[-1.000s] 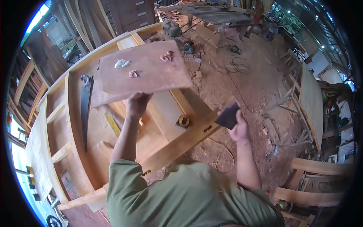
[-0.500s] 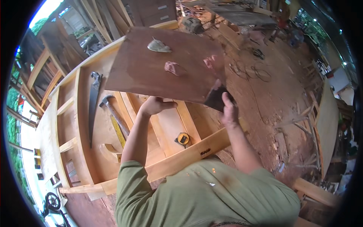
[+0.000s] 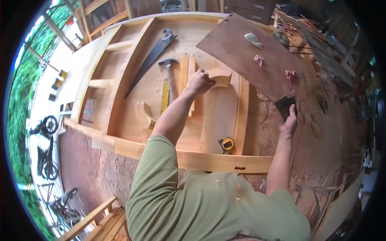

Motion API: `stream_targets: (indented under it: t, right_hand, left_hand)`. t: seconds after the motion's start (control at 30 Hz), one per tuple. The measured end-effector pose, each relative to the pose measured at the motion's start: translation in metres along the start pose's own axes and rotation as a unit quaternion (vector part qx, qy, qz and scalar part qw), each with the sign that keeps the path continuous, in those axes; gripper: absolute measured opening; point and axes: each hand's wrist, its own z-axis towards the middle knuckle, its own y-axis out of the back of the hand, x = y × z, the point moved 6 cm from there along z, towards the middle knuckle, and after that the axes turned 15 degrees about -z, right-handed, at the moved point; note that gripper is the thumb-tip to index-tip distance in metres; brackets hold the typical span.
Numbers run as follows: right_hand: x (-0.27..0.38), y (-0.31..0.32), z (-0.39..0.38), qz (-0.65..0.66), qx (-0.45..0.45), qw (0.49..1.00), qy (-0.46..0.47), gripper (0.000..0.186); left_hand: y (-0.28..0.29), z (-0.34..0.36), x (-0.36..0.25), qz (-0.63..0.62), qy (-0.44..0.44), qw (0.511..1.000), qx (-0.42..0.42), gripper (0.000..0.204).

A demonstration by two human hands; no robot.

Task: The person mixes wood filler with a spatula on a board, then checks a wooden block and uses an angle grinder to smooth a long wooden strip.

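A curved pale wooden block [image 3: 221, 78] is gripped at its left end by my left hand [image 3: 200, 82], above the wooden frame [image 3: 189, 158]. Out to the right, my right hand [image 3: 288, 120] grips the dark corner of a thin brown board [image 3: 229, 42]. A whitish lump [image 3: 254, 40] and two crumpled pink pieces, one of them the middle pink piece [image 3: 259, 61], lie on the board. Below my left hand are loose wooden strips [image 3: 183, 74]. A yellow-and-black tape measure [image 3: 227, 143] rests near the frame's front rail.
Inside the frame lie a handsaw [image 3: 148, 60], a hammer [image 3: 171, 76], a yellow rule [image 3: 165, 96] and another curved block [image 3: 148, 115]. A slatted wooden bench [image 3: 96, 225] stands at lower left. Motorcycles [image 3: 48, 160] are farther left. Scrap wood and cord lie on the right.
My left hand has left the board's near edge and now holds the curved block. The board has swung to the right, held by my right hand alone. The view has turned left.
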Motion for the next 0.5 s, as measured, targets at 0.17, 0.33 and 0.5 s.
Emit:
stream_targets:
  t: [0.17,0.33,0.5]
  right_hand:
    - [-0.022,0.006,0.011,-0.062,-0.024,0.997,-0.046,0.036]
    - [-0.090,-0.022,0.036,-0.115,0.057,0.989,-0.073,0.032]
    - [-0.104,-0.018,0.082,-0.179,0.074,0.979,-0.060,0.033]
  left_hand:
    - [0.134,-0.073,0.093,0.045,0.180,0.969,-0.162,0.030]
    - [0.201,-0.132,0.140,0.299,0.324,0.878,-0.188,0.048]
    - [0.187,-0.137,0.141,0.266,0.263,0.922,-0.099,0.040]
